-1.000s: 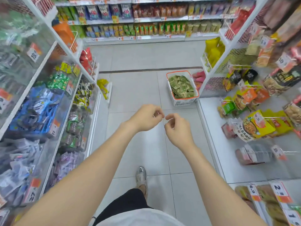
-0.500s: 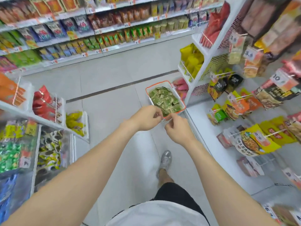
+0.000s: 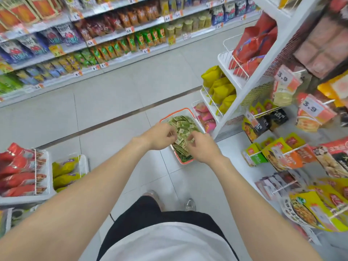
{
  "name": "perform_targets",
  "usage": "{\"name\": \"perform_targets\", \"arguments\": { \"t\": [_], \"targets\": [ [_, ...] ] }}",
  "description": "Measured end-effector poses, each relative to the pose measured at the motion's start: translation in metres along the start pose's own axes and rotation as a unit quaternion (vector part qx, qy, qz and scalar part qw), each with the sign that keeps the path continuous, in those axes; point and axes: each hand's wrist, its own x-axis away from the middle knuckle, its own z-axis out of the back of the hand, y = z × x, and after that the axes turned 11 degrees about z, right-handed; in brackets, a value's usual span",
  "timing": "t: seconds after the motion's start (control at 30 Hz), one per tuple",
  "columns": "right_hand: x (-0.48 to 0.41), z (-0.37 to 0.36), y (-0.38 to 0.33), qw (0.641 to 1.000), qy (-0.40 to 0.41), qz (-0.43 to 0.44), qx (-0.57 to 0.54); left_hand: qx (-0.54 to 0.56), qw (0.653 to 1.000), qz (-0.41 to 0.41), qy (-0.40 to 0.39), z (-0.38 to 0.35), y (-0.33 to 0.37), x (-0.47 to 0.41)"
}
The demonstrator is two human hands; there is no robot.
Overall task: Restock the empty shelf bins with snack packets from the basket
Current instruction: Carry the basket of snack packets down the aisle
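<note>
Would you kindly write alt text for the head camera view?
The left hand and right hand, fingers curled, hover in front of an orange-rimmed basket of green snack packets standing on the tiled floor of a shop aisle. Stocked snack shelves line both sides.

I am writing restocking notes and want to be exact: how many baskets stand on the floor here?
1. The orange-rimmed basket stands on the floor at the foot of the right-hand shelving, full of green packets. Others may lie outside the view.
</note>
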Motion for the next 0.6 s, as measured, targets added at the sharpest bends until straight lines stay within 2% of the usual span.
{"name": "perform_targets", "arguments": {
  "t": [0.33,0.6],
  "targets": [
    [-0.175,-0.009,0.014,0.995,0.054,-0.083,0.001,-0.041,0.996,-0.048,-0.068,0.057,-0.066,-0.212],
    [-0.295,-0.038,0.061,0.990,0.005,-0.132,0.045,-0.063,0.990,-0.065,-0.108,0.068,-0.111,-0.373]
  ]
}}
